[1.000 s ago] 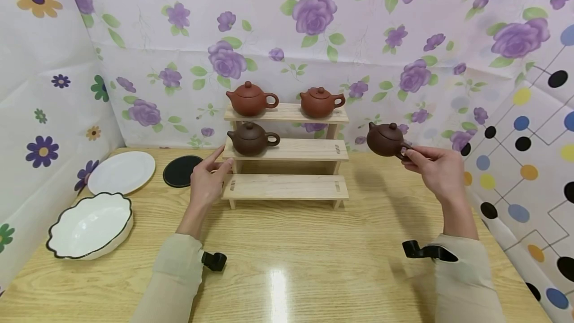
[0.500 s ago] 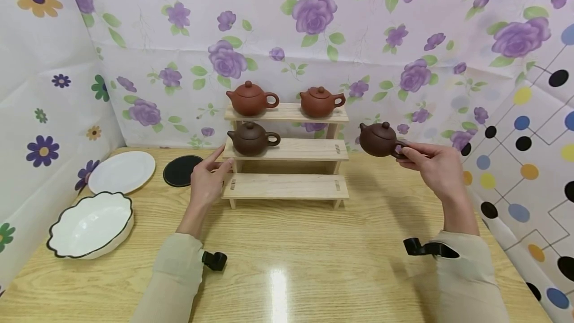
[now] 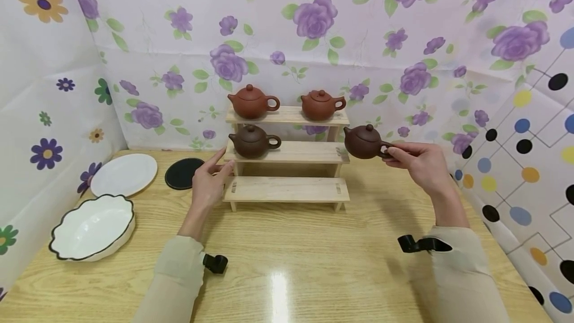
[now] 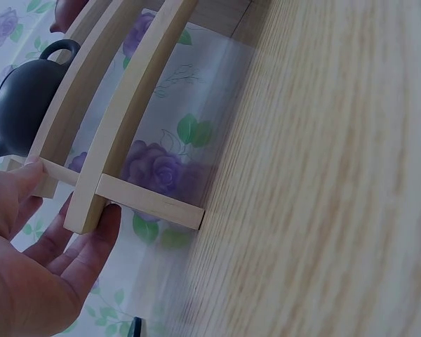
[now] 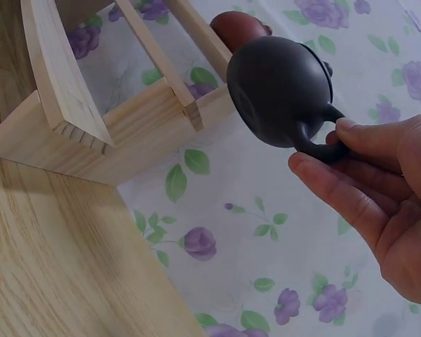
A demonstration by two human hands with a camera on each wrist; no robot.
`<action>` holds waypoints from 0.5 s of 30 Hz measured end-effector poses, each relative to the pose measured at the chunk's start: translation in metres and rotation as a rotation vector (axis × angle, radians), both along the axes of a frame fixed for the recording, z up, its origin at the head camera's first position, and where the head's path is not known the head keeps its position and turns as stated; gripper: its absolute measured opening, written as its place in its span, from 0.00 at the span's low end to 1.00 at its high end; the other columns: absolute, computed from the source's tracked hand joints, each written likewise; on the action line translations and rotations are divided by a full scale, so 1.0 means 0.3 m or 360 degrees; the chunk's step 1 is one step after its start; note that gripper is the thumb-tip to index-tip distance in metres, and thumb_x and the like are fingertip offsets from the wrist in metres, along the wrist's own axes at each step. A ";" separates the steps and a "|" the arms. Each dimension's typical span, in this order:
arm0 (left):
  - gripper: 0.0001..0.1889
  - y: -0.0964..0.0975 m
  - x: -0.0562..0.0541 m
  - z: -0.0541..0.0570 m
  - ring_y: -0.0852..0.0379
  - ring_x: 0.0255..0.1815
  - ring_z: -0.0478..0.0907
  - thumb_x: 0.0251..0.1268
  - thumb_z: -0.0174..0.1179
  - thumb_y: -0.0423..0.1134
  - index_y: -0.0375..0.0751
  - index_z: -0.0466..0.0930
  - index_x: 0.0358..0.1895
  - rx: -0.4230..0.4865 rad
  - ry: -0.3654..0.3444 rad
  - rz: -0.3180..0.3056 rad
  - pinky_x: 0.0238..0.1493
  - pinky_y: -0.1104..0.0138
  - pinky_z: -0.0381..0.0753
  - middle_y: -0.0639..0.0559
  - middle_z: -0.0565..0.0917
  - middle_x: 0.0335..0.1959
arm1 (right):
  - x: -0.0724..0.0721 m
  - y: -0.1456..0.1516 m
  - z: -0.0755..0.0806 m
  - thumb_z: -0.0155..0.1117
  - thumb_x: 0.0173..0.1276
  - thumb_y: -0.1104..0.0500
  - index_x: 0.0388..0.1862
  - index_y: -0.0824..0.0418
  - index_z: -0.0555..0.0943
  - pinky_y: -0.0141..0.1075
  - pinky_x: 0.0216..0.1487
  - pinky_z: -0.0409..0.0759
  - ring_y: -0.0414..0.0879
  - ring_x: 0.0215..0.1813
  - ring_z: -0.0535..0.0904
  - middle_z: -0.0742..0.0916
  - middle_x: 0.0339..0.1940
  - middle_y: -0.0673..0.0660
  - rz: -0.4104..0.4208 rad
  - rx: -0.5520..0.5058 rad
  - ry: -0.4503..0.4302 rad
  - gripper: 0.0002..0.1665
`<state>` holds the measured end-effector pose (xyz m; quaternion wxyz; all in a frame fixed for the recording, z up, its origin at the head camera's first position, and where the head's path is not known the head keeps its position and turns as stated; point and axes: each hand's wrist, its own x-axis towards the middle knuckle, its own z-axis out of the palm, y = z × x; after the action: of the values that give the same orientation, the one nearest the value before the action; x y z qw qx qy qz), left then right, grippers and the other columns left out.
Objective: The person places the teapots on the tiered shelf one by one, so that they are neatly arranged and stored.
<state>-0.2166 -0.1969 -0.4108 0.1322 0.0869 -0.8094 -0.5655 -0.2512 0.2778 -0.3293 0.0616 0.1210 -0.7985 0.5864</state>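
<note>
My right hand (image 3: pixel 423 166) pinches the handle of a dark brown teapot (image 3: pixel 362 143), lid up, in the air at the right end of a three-step wooden display stand (image 3: pixel 287 189). The right wrist view shows thumb and fingers around the handle of this teapot (image 5: pixel 277 88), away from the boards. My left hand (image 3: pixel 207 186) grips the stand's left end, its fingertips (image 4: pixel 109 219) behind a board in the left wrist view. Another dark teapot (image 3: pixel 251 142) sits on the middle step's left. Two reddish teapots, one left (image 3: pixel 249 102) and one right (image 3: pixel 320 105), occupy the top step.
Left of the stand, a black round mat (image 3: pixel 183 173), a white plate (image 3: pixel 125 175) and a white scalloped bowl (image 3: pixel 91 228) with a dark rim lie on the wooden table (image 3: pixel 314 263). A flowered cloth (image 3: pixel 179 39) hangs behind the stand.
My right hand has carried the dark teapot leftward, from well right of the stand to its right end. The left hand keeps its place on the stand.
</note>
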 end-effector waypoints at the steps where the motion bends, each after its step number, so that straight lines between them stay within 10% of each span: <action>1: 0.26 0.000 0.000 -0.001 0.47 0.52 0.85 0.78 0.62 0.55 0.68 0.74 0.76 -0.0001 0.0002 0.0000 0.34 0.72 0.74 0.39 0.90 0.51 | -0.003 -0.006 0.000 0.66 0.78 0.62 0.62 0.85 0.79 0.31 0.46 0.87 0.37 0.40 0.92 0.93 0.40 0.42 0.0012 -0.0005 0.0006 0.26; 15: 0.26 -0.002 0.002 -0.003 0.46 0.52 0.85 0.78 0.62 0.56 0.69 0.74 0.76 0.0003 0.0000 0.0002 0.34 0.71 0.74 0.38 0.90 0.51 | -0.055 -0.082 0.007 0.64 0.79 0.66 0.61 0.81 0.81 0.33 0.46 0.88 0.37 0.40 0.92 0.92 0.39 0.40 0.0126 -0.0008 0.0017 0.20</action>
<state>-0.2160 -0.1974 -0.4117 0.1325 0.0876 -0.8088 -0.5662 -0.2677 0.2531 -0.3271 0.0429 0.1554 -0.7913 0.5897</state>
